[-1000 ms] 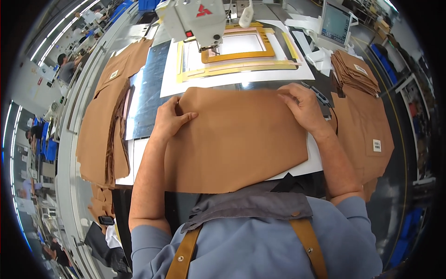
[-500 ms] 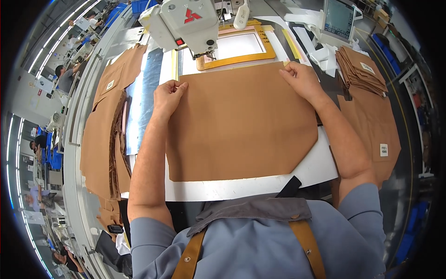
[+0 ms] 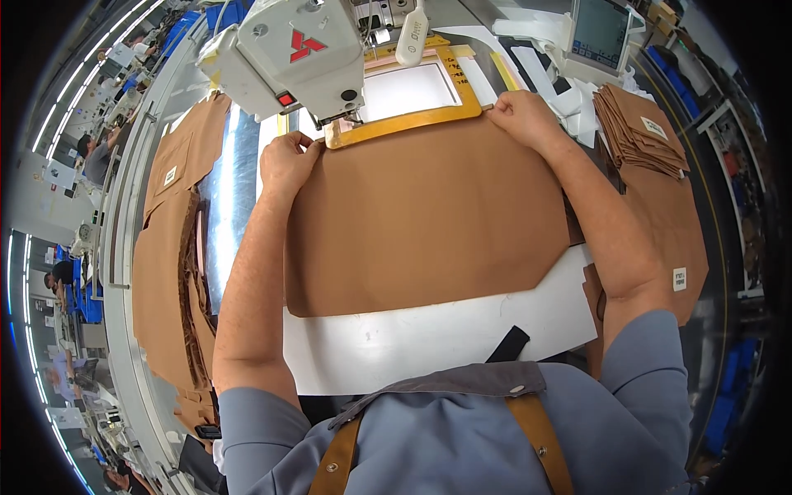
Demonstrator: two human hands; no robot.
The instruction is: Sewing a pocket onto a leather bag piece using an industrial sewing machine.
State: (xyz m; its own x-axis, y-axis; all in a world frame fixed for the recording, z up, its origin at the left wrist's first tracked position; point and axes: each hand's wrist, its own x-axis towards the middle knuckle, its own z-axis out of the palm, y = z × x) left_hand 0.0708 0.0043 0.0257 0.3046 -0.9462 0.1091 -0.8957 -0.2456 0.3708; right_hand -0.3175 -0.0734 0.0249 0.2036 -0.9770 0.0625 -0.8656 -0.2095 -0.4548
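A large brown fabric panel (image 3: 429, 223) lies spread before me, its two near corners cut off at a slant, the right one more so. My left hand (image 3: 287, 163) pinches its far left corner, and my right hand (image 3: 521, 120) grips the far right corner. Along the panel's far edge sits a yellow frame clamp (image 3: 404, 124) with a rectangular opening; the panel's edge reaches under or against its near bar, I cannot tell which. Above the frame's left part is the white head of a sewing machine (image 3: 297, 62). A white board (image 3: 437, 346) shows beneath the panel.
Brown fabric pieces (image 3: 169, 280) are stacked on the left. To the right are a folded brown stack (image 3: 639, 128) and another labelled piece (image 3: 664, 223). A control screen (image 3: 601, 33) stands at the back right. Other people work at far left.
Both hands have carried the panel's far edge up to the yellow frame, slightly leftward in view. More of the white board now shows at the near side. The whole view has shifted a little.
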